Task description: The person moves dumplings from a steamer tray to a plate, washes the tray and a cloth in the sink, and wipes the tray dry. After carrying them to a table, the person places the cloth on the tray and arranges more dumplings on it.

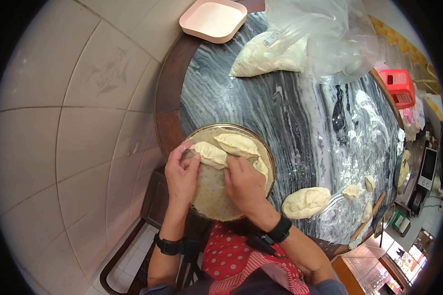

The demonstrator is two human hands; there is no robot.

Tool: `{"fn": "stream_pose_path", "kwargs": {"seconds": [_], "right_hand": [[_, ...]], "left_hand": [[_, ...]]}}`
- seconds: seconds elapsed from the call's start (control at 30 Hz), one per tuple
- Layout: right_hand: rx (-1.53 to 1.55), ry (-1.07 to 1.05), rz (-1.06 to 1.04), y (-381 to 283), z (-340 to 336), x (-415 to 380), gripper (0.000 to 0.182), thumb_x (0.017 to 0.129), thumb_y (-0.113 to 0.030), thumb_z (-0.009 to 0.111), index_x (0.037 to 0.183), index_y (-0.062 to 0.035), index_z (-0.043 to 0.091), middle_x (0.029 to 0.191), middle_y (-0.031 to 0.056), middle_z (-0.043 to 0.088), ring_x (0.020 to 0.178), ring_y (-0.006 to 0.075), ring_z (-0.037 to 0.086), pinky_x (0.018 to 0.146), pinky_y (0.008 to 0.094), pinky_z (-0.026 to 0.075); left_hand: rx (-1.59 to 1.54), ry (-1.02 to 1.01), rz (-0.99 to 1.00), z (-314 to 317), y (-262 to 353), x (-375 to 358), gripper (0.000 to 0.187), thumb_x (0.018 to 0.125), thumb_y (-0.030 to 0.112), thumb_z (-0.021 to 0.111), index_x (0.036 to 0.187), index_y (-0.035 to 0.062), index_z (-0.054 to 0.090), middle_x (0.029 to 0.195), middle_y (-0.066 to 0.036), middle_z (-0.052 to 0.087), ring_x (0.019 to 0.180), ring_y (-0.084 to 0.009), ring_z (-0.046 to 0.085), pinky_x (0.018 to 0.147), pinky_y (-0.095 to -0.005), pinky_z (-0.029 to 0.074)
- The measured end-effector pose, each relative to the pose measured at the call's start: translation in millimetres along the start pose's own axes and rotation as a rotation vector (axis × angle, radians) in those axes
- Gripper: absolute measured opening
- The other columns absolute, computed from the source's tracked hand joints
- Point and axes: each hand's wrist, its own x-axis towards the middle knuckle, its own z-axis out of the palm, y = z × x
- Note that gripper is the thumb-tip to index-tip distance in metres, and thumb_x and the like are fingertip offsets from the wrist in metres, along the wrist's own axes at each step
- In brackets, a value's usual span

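Observation:
A long, pale raw dumpling [210, 154] with a pinched seam lies over the round metal tray [212, 194]. My left hand [180, 177] grips its left end between thumb and fingers. At its right end, the curled fingers of my right hand [246, 186] close on the dough. Just behind it on the tray is a second dumpling [237, 145]. A third dumpling [262, 168] sits near the tray's right rim, partly covered by my right hand.
A large dough lump [306, 202] lies right of the tray on the floured marble table [290, 128]. Small dough pieces [350, 191] and a rolling pin [368, 217] are farther right. A bag of flour [268, 54] and a pink tray [214, 20] stand behind. A tiled wall [93, 142] borders the left.

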Motion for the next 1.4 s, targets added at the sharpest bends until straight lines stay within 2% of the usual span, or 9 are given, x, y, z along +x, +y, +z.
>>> {"fn": "stream_pose_path", "kwargs": {"seconds": [0.1, 0.17, 0.7, 1.0, 1.17, 1.23, 1.3, 1.37, 1.4], "right_hand": [[0.102, 0.078, -0.075, 0.4, -19.7, 1.5, 0.017, 0.078, -0.006, 0.064, 0.094, -0.0042, 0.056, 0.078, 0.0101, 0.053, 0.072, 0.0274, 0.059, 0.057, 0.0376, 0.048], [0.100, 0.114, 0.063, 5.7, -27.8, 5.1, 0.018, 0.079, -0.009, 0.068, 0.092, -0.0056, 0.056, 0.079, 0.0101, 0.054, 0.072, 0.0289, 0.059, 0.057, 0.0392, 0.047], [0.103, 0.090, -0.005, 31.9, -21.4, 27.2, 0.011, 0.081, -0.006, 0.065, 0.087, -0.0051, 0.056, 0.082, 0.0102, 0.052, 0.074, 0.0299, 0.058, 0.062, 0.0389, 0.047], [0.179, 0.103, -0.038, 41.2, -22.6, 25.3, 0.008, 0.083, -0.005, 0.063, 0.088, -0.0040, 0.058, 0.082, 0.0117, 0.056, 0.072, 0.0317, 0.060, 0.061, 0.0399, 0.048], [0.235, 0.165, 0.158, 54.1, -39.7, 32.1, 0.006, 0.083, -0.005, 0.063, 0.088, -0.0032, 0.059, 0.080, 0.0131, 0.059, 0.065, 0.0305, 0.060, 0.057, 0.0389, 0.046], [0.176, 0.005, 0.364, 62.0, -59.0, 41.0, 0.013, 0.082, -0.003, 0.062, 0.094, -0.0035, 0.060, 0.092, 0.0152, 0.060, 0.079, 0.0317, 0.060, 0.065, 0.0386, 0.047], [-0.105, 0.307, -0.045, 72.1, -66.1, 47.1, 0.029, 0.076, -0.001, 0.063, 0.104, -0.0050, 0.061, 0.110, 0.0178, 0.057, 0.099, 0.0347, 0.056, 0.080, 0.0427, 0.045], [-0.206, 0.205, -0.213, 70.3, -72.1, 46.8, 0.042, 0.071, -0.003, 0.060, 0.113, -0.0078, 0.060, 0.121, 0.0188, 0.053, 0.110, 0.0356, 0.050, 0.089, 0.0469, 0.039], [-0.149, 0.147, -0.186, 63.1, -72.7, 35.5, 0.035, 0.074, -0.005, 0.057, 0.109, -0.0067, 0.062, 0.112, 0.0173, 0.058, 0.103, 0.0335, 0.054, 0.087, 0.0452, 0.040]], "left_hand": [[0.173, 0.032, 0.163, -5.3, -7.5, -0.5, 0.038, 0.090, 0.008, 0.062, 0.125, -0.0017, 0.053, 0.117, -0.010, 0.057, 0.089, -0.0099, 0.061, 0.070, -0.0234, 0.053], [0.248, 0.083, 0.195, -5.7, -0.3, -5.9, 0.038, 0.090, 0.009, 0.062, 0.125, -0.0027, 0.053, 0.117, -0.009, 0.057, 0.085, -0.0091, 0.059, 0.072, -0.0235, 0.051], [0.046, 0.138, 0.126, 0.4, -3.7, -28.0, 0.034, 0.088, 0.002, 0.061, 0.121, -0.0003, 0.056, 0.120, -0.008, 0.053, 0.096, -0.0114, 0.055, 0.078, -0.0243, 0.052], [-0.005, 0.182, 0.124, -7.1, -11.6, -37.0, 0.036, 0.091, 0.006, 0.060, 0.125, -0.0024, 0.053, 0.105, -0.005, 0.061, 0.089, -0.0083, 0.058, 0.078, -0.0227, 0.048], [-0.042, 0.202, 0.122, -6.3, -7.6, -44.5, 0.035, 0.091, 0.006, 0.060, 0.124, -0.0028, 0.053, 0.110, -0.006, 0.060, 0.094, -0.0096, 0.058, 0.081, -0.0233, 0.048], [0.050, 0.192, 0.168, -5.9, -7.4, -47.8, 0.034, 0.091, 0.005, 0.060, 0.123, -0.0030, 0.054, 0.111, -0.007, 0.060, 0.095, -0.0105, 0.058, 0.082, -0.0240, 0.048], [0.139, 0.172, 0.216, -6.7, -8.3, -54.0, 0.032, 0.091, 0.005, 0.059, 0.122, -0.0031, 0.054, 0.112, -0.007, 0.059, 0.096, -0.0114, 0.058, 0.084, -0.0246, 0.047], [0.202, 0.183, 0.213, -2.9, -10.2, -55.7, 0.024, 0.091, 0.004, 0.058, 0.114, -0.0028, 0.060, 0.111, -0.007, 0.060, 0.095, -0.0124, 0.057, 0.084, -0.0266, 0.048], [0.136, 0.214, 0.202, 4.7, -2.2, -56.8, 0.023, 0.091, 0.004, 0.059, 0.113, -0.0022, 0.060, 0.105, -0.006, 0.061, 0.094, -0.0127, 0.058, 0.085, -0.0264, 0.047]]}}
